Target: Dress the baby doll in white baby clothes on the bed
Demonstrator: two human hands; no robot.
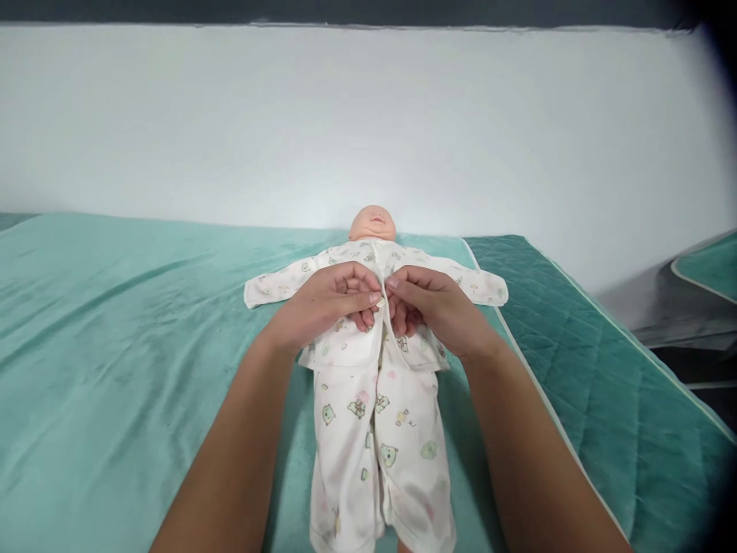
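A baby doll [373,223] lies on its back, its head toward the wall and its sleeves spread wide. It wears a white printed shirt [339,349] and matching trousers [383,438]. At the chest, my left hand [345,296] pinches the shirt's front edge near a small pale button [381,302]. My right hand [423,299] grips the opposite front edge between thumb and forefinger, close to the left fingertips. Below both hands the shirt's two front edges hang slightly apart. Whether the button sits in its hole I cannot tell.
Under the doll lies a light green blanket [115,346] with wrinkles on the left. A darker quilted mattress cover [599,369] shows on the right. A white wall [230,123] stands behind, and another green-covered edge [711,265] is at far right.
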